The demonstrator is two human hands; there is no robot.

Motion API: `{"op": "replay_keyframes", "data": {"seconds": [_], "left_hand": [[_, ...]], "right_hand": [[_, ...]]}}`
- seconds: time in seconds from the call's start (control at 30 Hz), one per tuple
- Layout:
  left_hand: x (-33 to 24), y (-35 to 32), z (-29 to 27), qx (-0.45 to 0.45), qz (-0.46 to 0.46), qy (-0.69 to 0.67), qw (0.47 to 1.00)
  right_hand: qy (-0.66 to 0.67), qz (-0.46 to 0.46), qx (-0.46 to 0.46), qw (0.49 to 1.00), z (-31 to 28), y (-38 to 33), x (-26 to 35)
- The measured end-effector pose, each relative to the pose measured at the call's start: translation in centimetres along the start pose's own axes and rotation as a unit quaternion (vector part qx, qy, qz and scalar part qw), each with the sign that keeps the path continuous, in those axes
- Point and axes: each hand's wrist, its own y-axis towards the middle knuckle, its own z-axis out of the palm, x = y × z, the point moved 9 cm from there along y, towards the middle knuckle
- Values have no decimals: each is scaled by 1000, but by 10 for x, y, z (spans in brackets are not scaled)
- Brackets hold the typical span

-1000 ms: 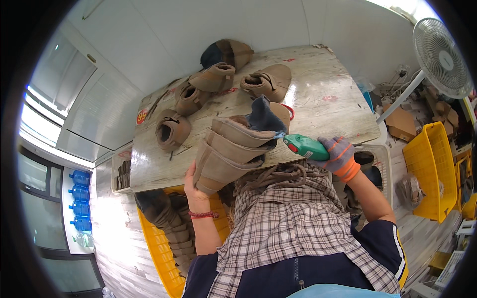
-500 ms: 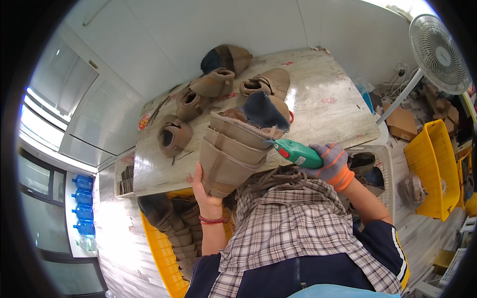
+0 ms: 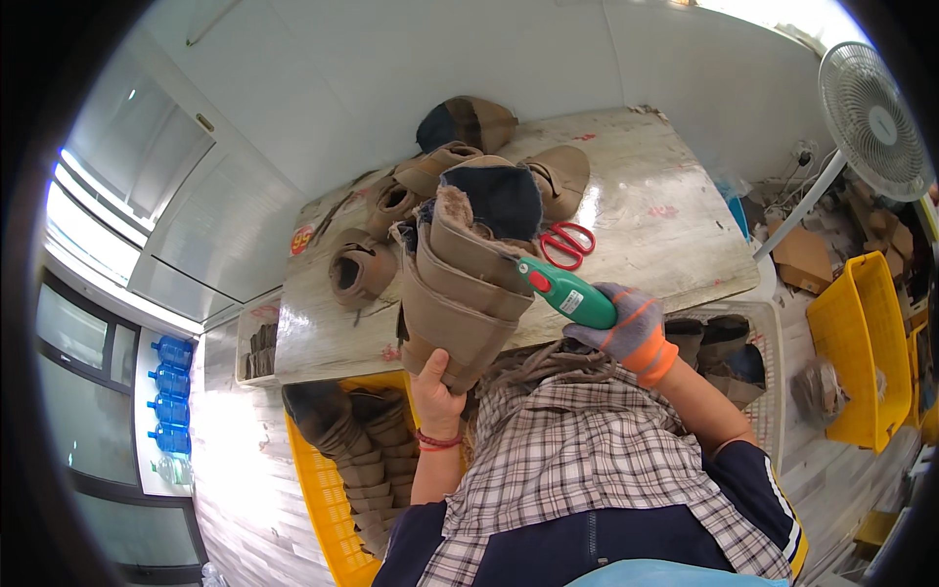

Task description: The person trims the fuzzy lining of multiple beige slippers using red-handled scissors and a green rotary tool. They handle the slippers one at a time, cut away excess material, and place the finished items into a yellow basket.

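Observation:
My bare left hand (image 3: 437, 396), a red bracelet at its wrist, is closed on the lower end of a stack of nested brown shoe uppers (image 3: 460, 308). Fleecy lining shows at their top edge, and a dark blue piece (image 3: 501, 201) rises behind it. My right hand (image 3: 631, 333), in a grey and orange glove, is wrapped around green electric scissors (image 3: 572, 295) with a red button. Their tip meets the upper right edge of the stack; the exact contact is too small to make out. Red-handled scissors (image 3: 567, 245) lie on the table just beyond.
Several more brown uppers (image 3: 362, 269) sit on the worn table (image 3: 646, 240). Below it, a yellow crate (image 3: 318, 479) holds stacked uppers at the left, and a white basket (image 3: 770, 391) holds others at the right. A fan (image 3: 875, 122) and yellow crates (image 3: 856, 342) stand farther right.
My left hand has tilted and turned the stack, and its thumb now lies across the front. The red-handled scissors have come into fuller view. The electric scissors stay at the stack's edge.

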Motion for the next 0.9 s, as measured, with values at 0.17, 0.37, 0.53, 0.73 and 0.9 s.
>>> {"op": "replay_keyframes", "data": {"seconds": [0.17,0.37,0.53,0.73,0.9], "left_hand": [[-26,-17,17,102,264,486,827],[0,-12,14,31,164,407,898],[32,-14,-5,112,271,639,712],[31,-19,19,148,342,667,645],[47,-27,12,208,333,698,599]], "right_hand": [[17,7,-18,1000,1,3,3],[49,56,-20,997,5,4,-4],[66,126,9,990,12,2,-15],[91,191,-6,977,10,1,-26],[136,219,-20,966,3,7,-31]]}}
